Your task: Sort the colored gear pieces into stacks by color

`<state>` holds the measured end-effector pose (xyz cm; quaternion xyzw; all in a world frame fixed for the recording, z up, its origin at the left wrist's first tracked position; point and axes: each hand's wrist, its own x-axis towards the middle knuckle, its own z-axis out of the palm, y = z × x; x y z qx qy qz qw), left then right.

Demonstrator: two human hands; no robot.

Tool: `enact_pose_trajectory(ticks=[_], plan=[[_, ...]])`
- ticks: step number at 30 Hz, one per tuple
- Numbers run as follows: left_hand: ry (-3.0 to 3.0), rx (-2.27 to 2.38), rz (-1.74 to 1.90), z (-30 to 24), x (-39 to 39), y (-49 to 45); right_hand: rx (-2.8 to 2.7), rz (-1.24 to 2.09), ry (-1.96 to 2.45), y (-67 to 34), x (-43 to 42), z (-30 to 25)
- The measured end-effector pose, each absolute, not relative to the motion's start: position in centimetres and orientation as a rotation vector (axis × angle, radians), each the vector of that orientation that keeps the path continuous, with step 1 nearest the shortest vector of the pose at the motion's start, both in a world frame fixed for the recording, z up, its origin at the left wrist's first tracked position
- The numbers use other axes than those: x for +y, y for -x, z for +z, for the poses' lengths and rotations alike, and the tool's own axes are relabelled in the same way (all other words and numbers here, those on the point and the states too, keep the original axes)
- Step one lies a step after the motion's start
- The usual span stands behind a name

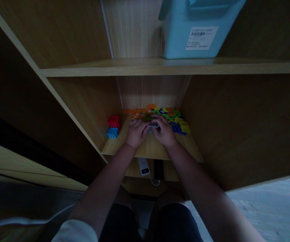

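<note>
Your left hand (136, 132) and right hand (164, 131) pinch a small grey piece (154, 125) between nearly closed fingers, at the near side of the colourful pile (181, 125). Room opens leftward before the blocks (113, 132); your forearms (116, 169) cross the front edge of the shelf (155, 148).

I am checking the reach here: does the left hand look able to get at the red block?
Probably yes: the left hand is close, with bare shelf between it and the red block, and the blue block in front seems to leave that side free. It seems busy at the dark piece, though.
</note>
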<state>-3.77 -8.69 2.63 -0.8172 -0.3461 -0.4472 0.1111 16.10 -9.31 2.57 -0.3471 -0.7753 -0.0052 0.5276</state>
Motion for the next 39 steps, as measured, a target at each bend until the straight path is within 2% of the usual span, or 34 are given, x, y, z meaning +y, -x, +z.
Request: enact_pose_trajectory(ticks=[13,29,39], plan=[[2.300,-1.131,-1.356,2.47,-8.35,3.97,-1.775,-0.068,0.791,-16.26,-9.72,3.06],[2.290,-1.125,-1.531,2.47,-8.42,4.00,-1.821,-0.023,0.942,-16.27,-9.08,2.29],[2.300,-1.081,-1.491,2.33,-8.09,4.07,-1.872,0.007,0.906,-16.33,-9.43,2.56]])
